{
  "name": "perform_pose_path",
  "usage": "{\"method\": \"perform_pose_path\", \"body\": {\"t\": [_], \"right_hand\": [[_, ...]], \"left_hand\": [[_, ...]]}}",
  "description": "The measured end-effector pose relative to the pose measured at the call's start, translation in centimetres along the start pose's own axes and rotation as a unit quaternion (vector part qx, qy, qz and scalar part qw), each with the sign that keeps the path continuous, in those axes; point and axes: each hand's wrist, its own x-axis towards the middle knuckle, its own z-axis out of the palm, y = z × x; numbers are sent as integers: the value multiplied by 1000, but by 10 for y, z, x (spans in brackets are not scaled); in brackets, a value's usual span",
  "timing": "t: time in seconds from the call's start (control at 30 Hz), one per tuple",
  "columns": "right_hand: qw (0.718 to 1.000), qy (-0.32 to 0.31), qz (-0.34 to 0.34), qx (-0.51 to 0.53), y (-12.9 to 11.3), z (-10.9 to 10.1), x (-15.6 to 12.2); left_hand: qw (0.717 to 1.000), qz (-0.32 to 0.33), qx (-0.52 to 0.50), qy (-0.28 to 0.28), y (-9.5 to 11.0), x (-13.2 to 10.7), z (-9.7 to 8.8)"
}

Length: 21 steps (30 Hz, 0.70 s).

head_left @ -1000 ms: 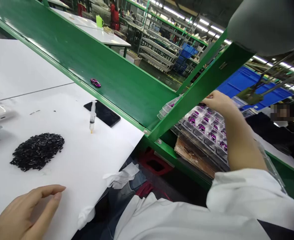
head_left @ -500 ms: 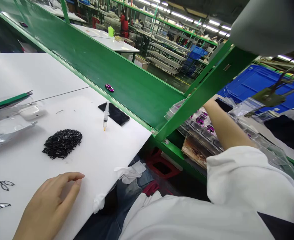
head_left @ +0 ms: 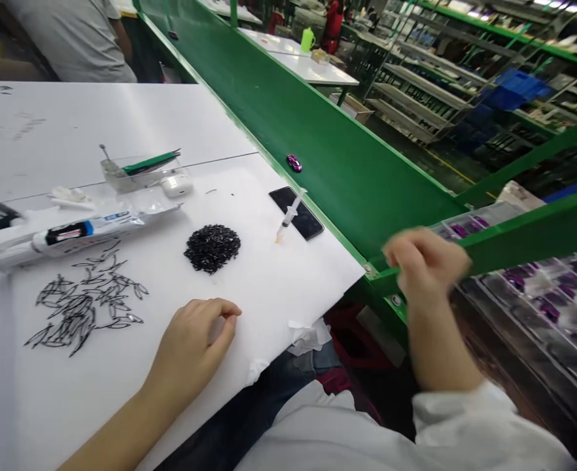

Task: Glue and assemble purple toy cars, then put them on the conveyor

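My left hand (head_left: 193, 343) rests on the white table (head_left: 279, 294) with its fingers loosely curled, holding nothing, just below a heap of small black parts (head_left: 212, 248). Further left lie scattered dark, slender pieces (head_left: 85, 307). My right hand (head_left: 428, 268) is blurred by motion beside the green rail (head_left: 528, 245), above a clear tray of purple toy cars (head_left: 538, 301). Whether it holds anything is hidden. A syringe (head_left: 288, 219) lies across a black phone (head_left: 296, 212). One purple toy car (head_left: 294, 163) sits on the green conveyor belt (head_left: 347, 170).
A squeezed tube (head_left: 87, 232) lies on a plastic wrapper at the table's left, behind it a white earbud case (head_left: 175, 185) and a small clear box with tools (head_left: 131, 170). A person (head_left: 67, 33) stands beyond the table. Tissue (head_left: 308, 337) hangs over the table's front edge.
My head has turned left, bringing more of the table into view. My right hand has come back from the tray to the near side of the rail. The toy car has travelled along the belt.
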Motion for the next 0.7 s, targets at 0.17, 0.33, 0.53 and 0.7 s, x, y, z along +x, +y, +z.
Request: {"method": "perform_pose_path", "body": {"t": [0.17, 0.33, 0.53, 0.7], "right_hand": [[984, -66, 139, -87, 17, 110, 148], [957, -191, 183, -123, 51, 178, 218], [936, -221, 211, -174, 69, 197, 211], [926, -216, 230, -206, 63, 178, 197]], "left_hand": [[1000, -4, -8, -1, -2, 0, -4], [1000, 17, -6, 7, -4, 2, -5], [1000, 13, -24, 4, -4, 3, -2], [999, 25, -22, 12, -4, 1, -3]]}}
